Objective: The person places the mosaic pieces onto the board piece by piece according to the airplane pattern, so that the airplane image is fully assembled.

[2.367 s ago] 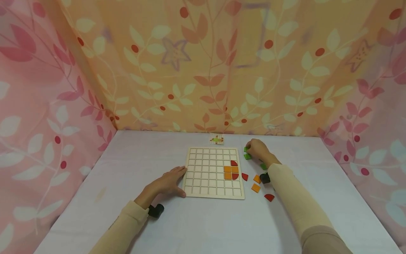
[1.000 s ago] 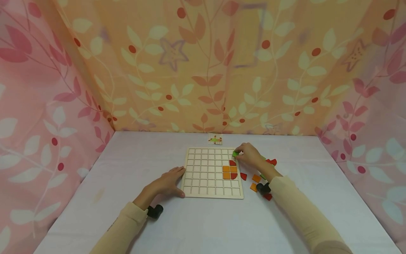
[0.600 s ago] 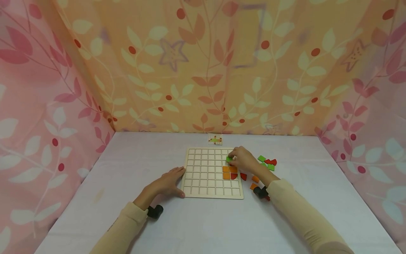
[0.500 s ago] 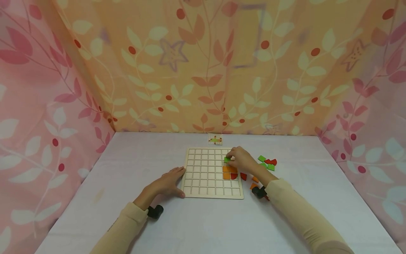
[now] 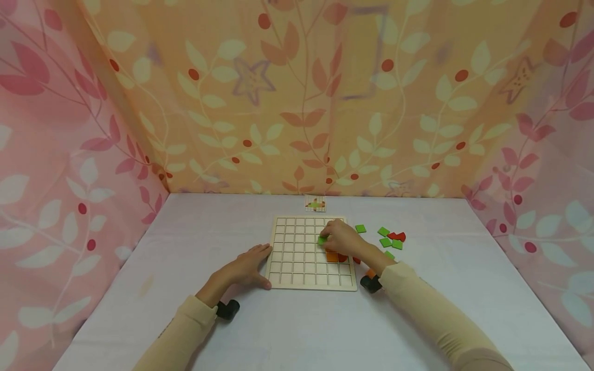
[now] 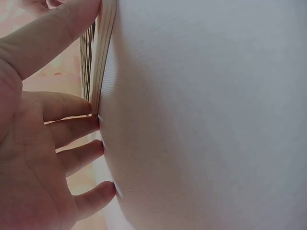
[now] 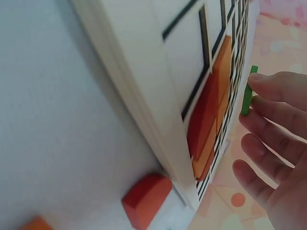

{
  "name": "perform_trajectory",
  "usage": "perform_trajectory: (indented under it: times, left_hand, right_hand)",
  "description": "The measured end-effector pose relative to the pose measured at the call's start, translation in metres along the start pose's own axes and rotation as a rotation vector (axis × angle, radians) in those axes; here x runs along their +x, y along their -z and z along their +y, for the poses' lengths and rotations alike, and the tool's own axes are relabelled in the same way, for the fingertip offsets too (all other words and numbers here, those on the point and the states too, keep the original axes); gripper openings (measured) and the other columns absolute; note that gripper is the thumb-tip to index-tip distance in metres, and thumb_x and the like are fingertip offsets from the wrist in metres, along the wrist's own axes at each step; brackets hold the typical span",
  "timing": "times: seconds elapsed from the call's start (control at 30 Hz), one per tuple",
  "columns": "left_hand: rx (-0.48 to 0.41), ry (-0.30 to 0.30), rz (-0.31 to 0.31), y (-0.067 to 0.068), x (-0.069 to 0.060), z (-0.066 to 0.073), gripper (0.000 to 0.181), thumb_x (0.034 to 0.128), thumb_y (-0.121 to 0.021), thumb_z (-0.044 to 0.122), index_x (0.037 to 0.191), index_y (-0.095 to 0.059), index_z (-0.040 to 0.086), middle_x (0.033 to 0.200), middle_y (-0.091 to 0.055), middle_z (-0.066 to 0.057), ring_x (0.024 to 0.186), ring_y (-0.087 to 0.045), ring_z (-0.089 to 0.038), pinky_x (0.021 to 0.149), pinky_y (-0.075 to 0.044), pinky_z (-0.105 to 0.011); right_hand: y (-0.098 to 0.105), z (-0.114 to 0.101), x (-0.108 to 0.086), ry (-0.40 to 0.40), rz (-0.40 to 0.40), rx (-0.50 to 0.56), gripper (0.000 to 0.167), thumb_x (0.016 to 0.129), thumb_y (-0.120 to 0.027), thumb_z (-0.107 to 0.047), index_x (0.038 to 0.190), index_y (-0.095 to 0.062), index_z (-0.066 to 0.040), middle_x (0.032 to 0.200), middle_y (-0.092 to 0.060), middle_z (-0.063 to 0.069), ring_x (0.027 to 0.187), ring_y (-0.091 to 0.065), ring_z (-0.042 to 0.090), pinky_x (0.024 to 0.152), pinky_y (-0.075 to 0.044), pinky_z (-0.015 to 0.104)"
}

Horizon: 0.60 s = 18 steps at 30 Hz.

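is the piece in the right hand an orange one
No, the right hand pinches a green piece.

In the head view, the right hand (image 5: 345, 239) hides some cells of the grid board (image 5: 287, 267) and part of the orange tiles (image 5: 331, 256) there; the pattern card (image 5: 315, 204) is too small for reading exactly; both sleeves (image 5: 174, 335) are cut by the lower edge

A wooden grid board (image 5: 297, 267) lies flat towards the far edge of the table (image 5: 297, 330), the left hand (image 5: 246, 265) touching its left edge. The right hand (image 5: 344, 240) pinches a thin green tile (image 5: 322, 240) (edge-on from the right wrist) above the board's right half.
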State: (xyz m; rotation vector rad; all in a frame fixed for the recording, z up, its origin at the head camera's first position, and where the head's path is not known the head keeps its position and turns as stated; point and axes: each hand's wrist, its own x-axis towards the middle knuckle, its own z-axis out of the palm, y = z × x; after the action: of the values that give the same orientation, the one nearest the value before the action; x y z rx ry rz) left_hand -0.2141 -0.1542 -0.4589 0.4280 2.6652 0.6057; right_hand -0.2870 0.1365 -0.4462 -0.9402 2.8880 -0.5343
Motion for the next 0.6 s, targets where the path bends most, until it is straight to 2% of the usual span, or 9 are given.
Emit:
perform_trajectory:
  times: [0.23,0.6]
  left_hand:
    - [0.001,-0.002,0.006,-0.0001,0.0003,-0.0007,0.103,0.0701,-0.087,0.033,0.152,-0.031,0.004,0.16,-0.027,-0.015,0.15,-0.02,-0.036,0.118,-0.021,-0.059]
    - [0.01,0.013,0.006,-0.0008,0.0009,-0.0006,0.104,0.0699,-0.087,0.034,0.152,-0.031,0.005,0.161,-0.026,-0.013,0.151,-0.019,-0.034,0.119,-0.021,-0.058]
  right_hand:
    - [-0.0061,-0.0023,-0.0001,0.067,-0.024,-0.019,0.022,0.082,-0.074,-0.014,0.102,-0.077,-0.006,0.096,-0.071,0.005,0.088,-0.058,0.018,0.079,-0.051,0.032]
    - [-0.0073,-0.0074,-0.0028,0.037,-0.039,-0.049,0.021,0.081,-0.075,-0.015,0.1,-0.077,-0.007,0.094,-0.068,0.005,0.086,-0.054,0.018,0.078,-0.049,0.033]
